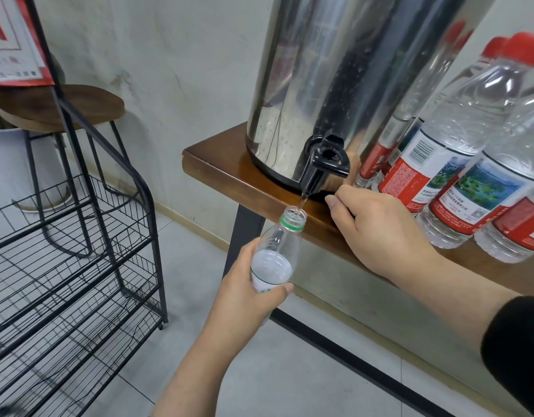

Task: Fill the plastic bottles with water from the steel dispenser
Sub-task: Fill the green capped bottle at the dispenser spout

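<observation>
A tall steel dispenser [334,85] stands on a wooden table [217,170]. Its black tap [322,167] juts over the table edge, and a thin stream of water falls from the spout. My left hand [247,296] grips an uncapped clear bottle [277,251] with a green neck ring, tilted so its mouth sits right under the spout. Water shows inside it up to around the shoulder. My right hand [380,233] is just right of the tap, fingers curled round a dark lever part below it.
Several red-capped, red-labelled water bottles [458,152] crowd the table right of the dispenser. A black wire rack [79,266] stands on the tiled floor at left, with a wooden stool [64,106] and a white pot [10,164] behind it.
</observation>
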Demonstrator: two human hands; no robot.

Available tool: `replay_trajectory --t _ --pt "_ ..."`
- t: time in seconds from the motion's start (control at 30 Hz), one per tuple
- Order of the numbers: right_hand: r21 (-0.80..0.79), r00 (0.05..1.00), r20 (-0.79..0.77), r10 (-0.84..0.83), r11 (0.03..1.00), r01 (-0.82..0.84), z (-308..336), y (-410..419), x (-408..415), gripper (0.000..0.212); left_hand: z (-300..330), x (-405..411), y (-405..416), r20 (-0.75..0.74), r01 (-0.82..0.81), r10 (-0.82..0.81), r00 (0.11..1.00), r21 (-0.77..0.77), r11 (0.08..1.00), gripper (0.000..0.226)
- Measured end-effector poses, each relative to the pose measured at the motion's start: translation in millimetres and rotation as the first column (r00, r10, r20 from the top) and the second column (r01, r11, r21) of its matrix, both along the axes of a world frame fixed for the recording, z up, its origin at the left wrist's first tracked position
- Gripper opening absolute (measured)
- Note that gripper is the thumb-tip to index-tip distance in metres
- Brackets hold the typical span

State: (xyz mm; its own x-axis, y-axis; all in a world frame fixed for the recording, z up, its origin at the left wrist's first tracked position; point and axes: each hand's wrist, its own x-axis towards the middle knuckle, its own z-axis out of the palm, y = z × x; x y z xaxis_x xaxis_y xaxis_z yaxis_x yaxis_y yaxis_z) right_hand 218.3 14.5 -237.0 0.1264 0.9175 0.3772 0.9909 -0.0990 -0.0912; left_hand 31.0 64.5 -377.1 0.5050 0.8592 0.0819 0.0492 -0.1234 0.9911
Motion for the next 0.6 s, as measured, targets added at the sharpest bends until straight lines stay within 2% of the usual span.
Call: replay_trajectory --t 0.6 --pt "-0.004 1.000 -0.004 -0.005 1.000 0.005 0.4 0.3 -0.9 0.039 1.2 -0.9 -0.4 -0.014 0.012 -0.012 1.000 -0.011 1.000 0.076"
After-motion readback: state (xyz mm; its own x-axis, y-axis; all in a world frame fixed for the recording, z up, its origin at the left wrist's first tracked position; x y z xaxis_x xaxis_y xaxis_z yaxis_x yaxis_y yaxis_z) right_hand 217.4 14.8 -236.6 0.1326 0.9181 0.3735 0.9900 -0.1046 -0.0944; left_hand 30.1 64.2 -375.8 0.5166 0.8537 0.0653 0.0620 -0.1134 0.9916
